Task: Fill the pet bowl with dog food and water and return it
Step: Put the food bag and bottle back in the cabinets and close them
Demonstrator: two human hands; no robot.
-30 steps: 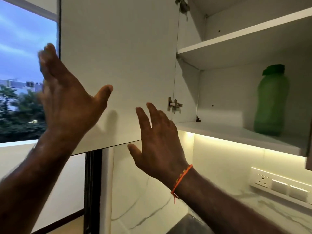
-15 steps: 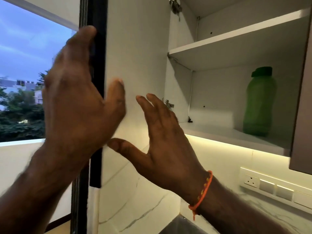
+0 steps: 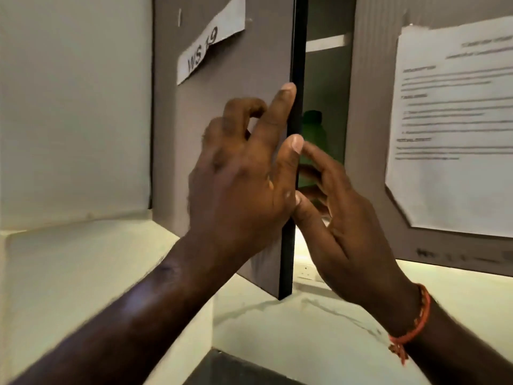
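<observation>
Left hand (image 3: 244, 184) flat against the grey outer face of the left cabinet door (image 3: 222, 140), index finger and thumb straight along its dark edge, other fingers loosely bent, gripping nothing. Right hand (image 3: 341, 218) just beside it, fingers extended and relaxed into the narrow gap, holding nothing (orange thread at the wrist). Behind the gap, green bottle (image 3: 315, 134) on the shelf. Paper label on the left door; printed sheet (image 3: 455, 126) on the right door (image 3: 369, 107). Pet bowl out of view.

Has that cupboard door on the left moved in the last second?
Yes. The left door has swung nearly shut; only a narrow gap before the right door still shows the green bottle on its shelf.
</observation>
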